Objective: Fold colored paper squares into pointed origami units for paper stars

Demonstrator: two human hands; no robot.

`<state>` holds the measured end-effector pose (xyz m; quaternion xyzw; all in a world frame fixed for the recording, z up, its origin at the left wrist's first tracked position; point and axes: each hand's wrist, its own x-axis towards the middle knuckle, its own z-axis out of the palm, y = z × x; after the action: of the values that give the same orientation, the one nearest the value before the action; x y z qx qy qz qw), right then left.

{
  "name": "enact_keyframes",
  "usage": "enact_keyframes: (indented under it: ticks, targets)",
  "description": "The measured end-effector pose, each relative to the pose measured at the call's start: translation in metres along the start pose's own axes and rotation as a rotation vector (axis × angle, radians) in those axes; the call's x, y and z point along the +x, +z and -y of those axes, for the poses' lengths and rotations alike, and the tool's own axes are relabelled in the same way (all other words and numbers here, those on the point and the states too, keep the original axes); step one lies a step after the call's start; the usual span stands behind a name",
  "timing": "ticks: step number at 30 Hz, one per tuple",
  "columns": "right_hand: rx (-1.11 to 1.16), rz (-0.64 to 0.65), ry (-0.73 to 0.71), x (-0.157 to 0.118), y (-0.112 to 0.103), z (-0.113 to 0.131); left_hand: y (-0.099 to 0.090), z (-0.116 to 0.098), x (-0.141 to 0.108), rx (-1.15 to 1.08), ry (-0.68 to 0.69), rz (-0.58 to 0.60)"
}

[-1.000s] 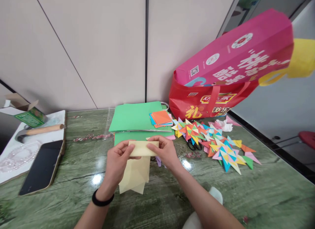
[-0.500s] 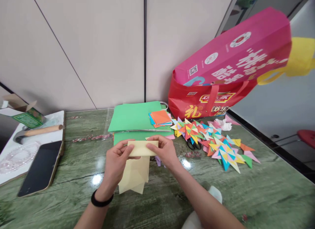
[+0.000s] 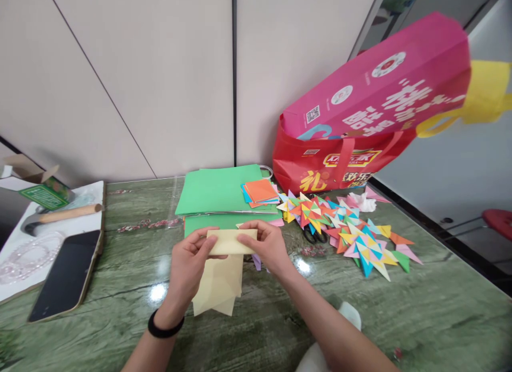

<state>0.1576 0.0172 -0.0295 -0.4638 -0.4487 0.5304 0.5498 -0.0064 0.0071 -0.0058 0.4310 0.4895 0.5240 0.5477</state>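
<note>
A pale yellow paper (image 3: pixel 229 242), folded into a narrow strip, is held up between both hands. My left hand (image 3: pixel 192 260) pinches its left end, thumb in front and fingers behind. The right end is gripped the same way by my right hand (image 3: pixel 267 247). Below the strip, loose pale yellow sheets (image 3: pixel 218 286) lie overlapping on the green marbled table (image 3: pixel 132 265). Behind the hands rest green sheets (image 3: pixel 220 190), with a small stack of orange and blue squares (image 3: pixel 260 192) on their right part.
Folded colourful paper stars (image 3: pixel 366 246) and black scissors (image 3: pixel 314 235) lie to the right, before a red bag (image 3: pixel 304 164). At left are a phone (image 3: pixel 66 273), a wooden-handled hammer (image 3: pixel 70 214), a beaded strand (image 3: pixel 32 257) and an opened box (image 3: pixel 44 193).
</note>
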Motion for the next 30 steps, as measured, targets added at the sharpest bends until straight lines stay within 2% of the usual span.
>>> enact_keyframes:
  ticks: [13,30]
  targets:
    - [0.016,0.016,-0.01,0.0005,-0.0009,-0.0021,0.0014,-0.0003,0.0,0.009,0.015,-0.005]
    - [-0.136,-0.012,-0.055,-0.0002,-0.0014,-0.0022,0.002,0.0003,0.0002,0.03,-0.02,-0.001]
